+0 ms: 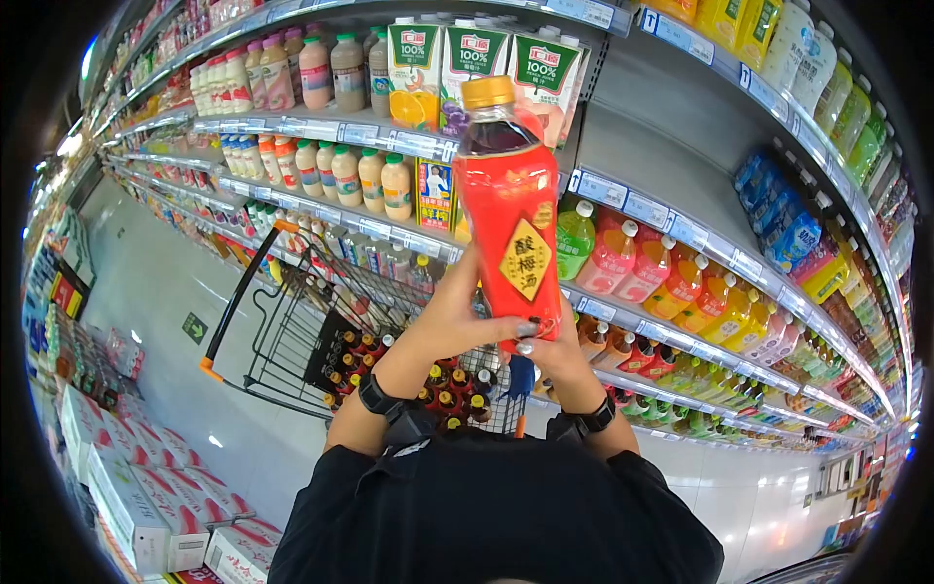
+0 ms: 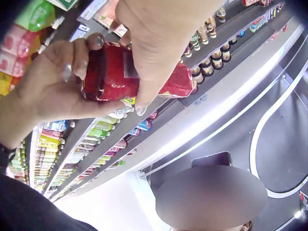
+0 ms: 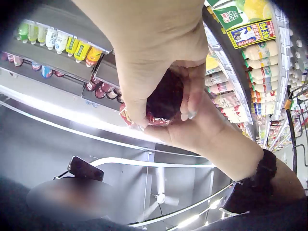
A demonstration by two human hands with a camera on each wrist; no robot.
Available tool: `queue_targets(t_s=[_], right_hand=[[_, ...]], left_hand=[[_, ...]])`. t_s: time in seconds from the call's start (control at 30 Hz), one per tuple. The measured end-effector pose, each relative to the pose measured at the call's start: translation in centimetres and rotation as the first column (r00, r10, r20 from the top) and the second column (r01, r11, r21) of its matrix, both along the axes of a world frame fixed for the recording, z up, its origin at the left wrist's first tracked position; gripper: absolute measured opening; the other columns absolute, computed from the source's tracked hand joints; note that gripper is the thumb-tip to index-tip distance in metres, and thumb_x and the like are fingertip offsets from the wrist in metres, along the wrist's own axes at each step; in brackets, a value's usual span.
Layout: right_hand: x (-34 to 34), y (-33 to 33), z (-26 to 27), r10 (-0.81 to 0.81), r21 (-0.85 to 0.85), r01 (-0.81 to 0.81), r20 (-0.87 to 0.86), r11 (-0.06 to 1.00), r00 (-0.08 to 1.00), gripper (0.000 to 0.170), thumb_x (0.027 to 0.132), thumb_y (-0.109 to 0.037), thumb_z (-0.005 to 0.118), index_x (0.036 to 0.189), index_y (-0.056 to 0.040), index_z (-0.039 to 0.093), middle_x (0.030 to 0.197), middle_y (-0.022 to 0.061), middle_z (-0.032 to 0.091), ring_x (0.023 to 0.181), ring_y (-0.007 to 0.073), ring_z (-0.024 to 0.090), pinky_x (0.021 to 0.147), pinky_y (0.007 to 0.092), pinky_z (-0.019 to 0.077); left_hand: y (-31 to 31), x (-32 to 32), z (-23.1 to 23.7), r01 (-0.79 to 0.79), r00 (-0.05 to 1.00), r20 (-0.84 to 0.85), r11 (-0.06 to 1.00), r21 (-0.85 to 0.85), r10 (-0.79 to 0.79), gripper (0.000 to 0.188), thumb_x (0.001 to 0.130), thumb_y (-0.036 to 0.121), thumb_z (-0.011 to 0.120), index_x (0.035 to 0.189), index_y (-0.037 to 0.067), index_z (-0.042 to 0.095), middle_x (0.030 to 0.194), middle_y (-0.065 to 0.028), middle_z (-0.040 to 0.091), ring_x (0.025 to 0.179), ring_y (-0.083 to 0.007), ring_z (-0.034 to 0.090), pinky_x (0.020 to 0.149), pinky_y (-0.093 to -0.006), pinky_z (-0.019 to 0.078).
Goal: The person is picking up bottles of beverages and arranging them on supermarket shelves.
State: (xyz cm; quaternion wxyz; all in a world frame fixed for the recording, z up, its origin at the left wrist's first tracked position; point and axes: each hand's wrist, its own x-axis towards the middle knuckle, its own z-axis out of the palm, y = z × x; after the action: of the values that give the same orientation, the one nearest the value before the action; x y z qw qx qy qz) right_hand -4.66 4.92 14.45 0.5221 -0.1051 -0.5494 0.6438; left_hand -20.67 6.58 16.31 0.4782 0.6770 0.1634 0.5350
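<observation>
Both hands hold a plastic drink bottle [image 1: 508, 224] with a yellow cap, dark liquid at its neck and a red label with a yellow diamond. It stands nearly upright in front of the shelves in the head view. My left hand [image 1: 443, 316] grips its lower left side, thumb across the front. My right hand [image 1: 556, 352] holds it around the base from the right. In the left wrist view, the left hand [image 2: 149, 53] wraps the red bottle [image 2: 113, 72] and the right hand [image 2: 53, 84] grips its bottom end. The bottle's dark base [image 3: 165, 98] shows between the fingers in the right wrist view.
A wire shopping cart [image 1: 282, 336] with several dark bottles [image 1: 452, 399] inside stands below left. Shelves hold juice cartons [image 1: 474, 58], milky drinks [image 1: 345, 175] and coloured bottles [image 1: 662, 277]. Stacked white and red boxes [image 1: 156, 487] sit on the floor at lower left.
</observation>
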Motion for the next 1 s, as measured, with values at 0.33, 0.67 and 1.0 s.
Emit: queue_targets(t_s=[0.33,0.67,1.0], right_hand=[[0.0,0.6,-0.2,-0.868,0.710,0.568,0.122,0.416,0.482,0.078,0.056,-0.022,0.082,0.119,-0.0008,0.041,0.101,0.0161,0.061,0.080,0.0223,0.065,0.070,0.0326,0.0535],[0.6,-0.3,1.5,-0.967,0.881,0.472,-0.143,-0.028,0.209,0.072,0.053,-0.025,0.083,0.110,0.0028,0.048,0.088,0.0137,0.063,0.072,0.0231,0.065,0.064,0.0297,0.0519],[0.4,-1.4,1.8,-0.987,0.923,0.384,-0.081,-0.021,0.138,0.074,0.050,-0.026,0.085,0.110,0.0006,0.050,0.090,0.0147,0.061,0.073,0.0269,0.063,0.063,0.0323,0.0514]], left_hand=[[0.8,0.1,-0.5,-0.093,0.993,-0.067,0.996,0.014,0.093,0.072,0.074,0.020,0.072,0.130,-0.002,0.034,0.126,-0.0130,0.048,0.121,-0.0215,0.041,0.101,-0.0370,0.0311],[3.1,0.3,-4.1,-0.007,0.998,0.060,0.994,0.106,0.001,0.077,0.078,0.031,0.070,0.136,0.006,0.026,0.127,-0.0115,0.046,0.117,-0.0255,0.048,0.097,-0.0423,0.0418],[0.2,0.6,-0.7,0.009,0.943,0.332,1.000,0.008,-0.011,0.083,0.067,0.033,0.079,0.129,0.001,0.034,0.122,-0.0120,0.049,0.116,-0.0223,0.047,0.097,-0.0382,0.0394]])
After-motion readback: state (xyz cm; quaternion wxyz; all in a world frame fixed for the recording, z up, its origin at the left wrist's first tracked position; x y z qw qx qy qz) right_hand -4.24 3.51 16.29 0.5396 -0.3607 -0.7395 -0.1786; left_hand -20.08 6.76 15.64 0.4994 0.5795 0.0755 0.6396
